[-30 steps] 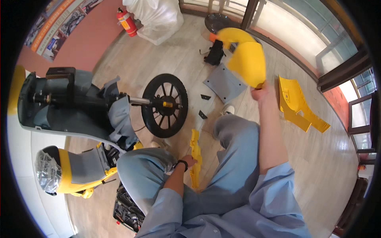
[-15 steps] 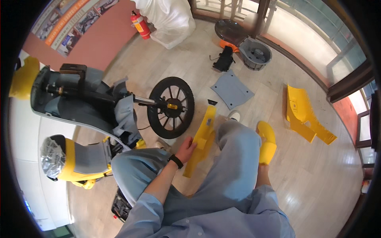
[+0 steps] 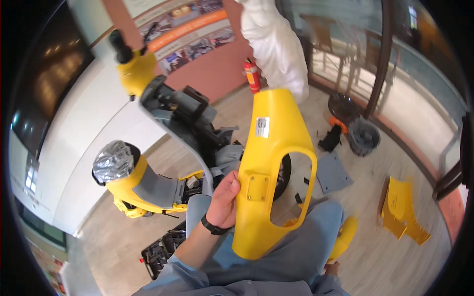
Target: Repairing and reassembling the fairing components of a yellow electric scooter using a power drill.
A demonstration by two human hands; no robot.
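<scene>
Rising from low over the lap (image 3: 303, 251), the yellow scooter body panel (image 3: 257, 160) now stands nearly upright before the front wheel (image 3: 285, 173), bringing its cut-out face into full view for the work. The left hand (image 3: 222, 203) has its fingers clamped on the panel's left edge; lower right, the right hand (image 3: 332, 268) meets a curved yellow shell (image 3: 344, 238), though I can't tell whether its fingers grip.

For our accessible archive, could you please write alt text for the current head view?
The left hand holds a yellow plastic panel with a rounded opening; the right hand, mostly hidden, is at a curved yellow part. At left are a partly stripped yellow-and-grey scooter and an open black tool case.
</scene>
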